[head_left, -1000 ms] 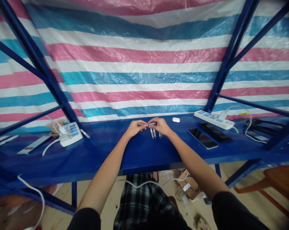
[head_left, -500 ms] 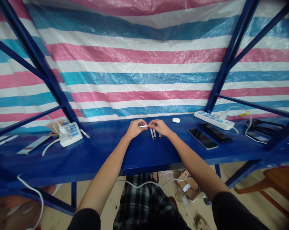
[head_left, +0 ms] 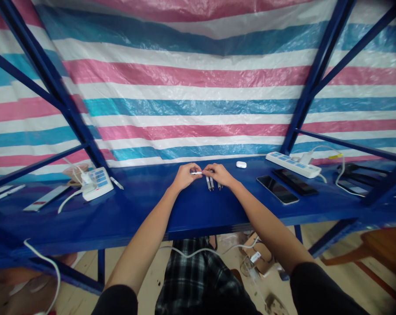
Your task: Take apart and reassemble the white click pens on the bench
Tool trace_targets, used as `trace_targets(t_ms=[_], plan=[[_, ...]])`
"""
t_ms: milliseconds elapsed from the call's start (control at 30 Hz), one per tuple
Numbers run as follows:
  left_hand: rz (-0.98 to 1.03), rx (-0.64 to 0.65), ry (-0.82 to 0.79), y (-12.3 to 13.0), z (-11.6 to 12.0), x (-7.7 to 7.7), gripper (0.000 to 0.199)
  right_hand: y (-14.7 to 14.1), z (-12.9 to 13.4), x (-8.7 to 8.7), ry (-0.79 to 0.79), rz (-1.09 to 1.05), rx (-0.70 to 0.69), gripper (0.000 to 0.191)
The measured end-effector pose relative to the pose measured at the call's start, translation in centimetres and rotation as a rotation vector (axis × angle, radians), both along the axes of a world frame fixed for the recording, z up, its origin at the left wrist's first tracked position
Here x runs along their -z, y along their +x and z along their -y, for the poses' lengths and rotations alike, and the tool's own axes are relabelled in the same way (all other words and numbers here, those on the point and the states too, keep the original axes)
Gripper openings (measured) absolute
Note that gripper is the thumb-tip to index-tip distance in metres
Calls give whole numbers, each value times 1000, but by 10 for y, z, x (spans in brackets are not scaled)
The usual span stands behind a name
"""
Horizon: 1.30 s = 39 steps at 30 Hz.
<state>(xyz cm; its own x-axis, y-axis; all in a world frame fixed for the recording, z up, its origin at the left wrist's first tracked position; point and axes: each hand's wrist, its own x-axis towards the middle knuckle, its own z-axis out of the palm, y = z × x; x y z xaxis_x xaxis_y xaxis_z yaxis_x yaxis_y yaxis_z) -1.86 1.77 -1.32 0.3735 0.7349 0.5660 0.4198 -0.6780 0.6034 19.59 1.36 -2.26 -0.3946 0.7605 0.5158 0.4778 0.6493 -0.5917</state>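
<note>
Above the blue tabletop [head_left: 198, 210], my left hand [head_left: 185, 176] is closed, pinching a slim white pen-like piece [head_left: 195, 173] between thumb and fingers. The fingertips of my right hand [head_left: 219, 174] close on the right end of the same piece, so the two hands almost meet. Just under my right hand lie several white pens [head_left: 208, 183] with dark tips pointing toward me, their far ends partly covered by the fingers. The ends of the held piece are hidden in my fingers.
A white earbud case [head_left: 241, 164] sits behind my right hand. Two dark phones [head_left: 278, 190] and a power strip [head_left: 292, 165] lie on the right. At left are another power strip [head_left: 98, 183], a white pen [head_left: 117, 183] and a flat box [head_left: 46, 198]. Blue frame posts [head_left: 82, 131] flank the table.
</note>
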Motion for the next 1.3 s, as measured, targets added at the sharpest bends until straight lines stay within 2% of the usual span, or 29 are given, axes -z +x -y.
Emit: trace_targets(t_ms=[700, 1300], plan=[[0, -5, -18, 0, 1, 0, 20, 0, 2, -2, 36, 49, -11, 20], [-2, 1, -25, 0, 2, -1, 20, 0, 2, -2, 1, 25, -18, 21]])
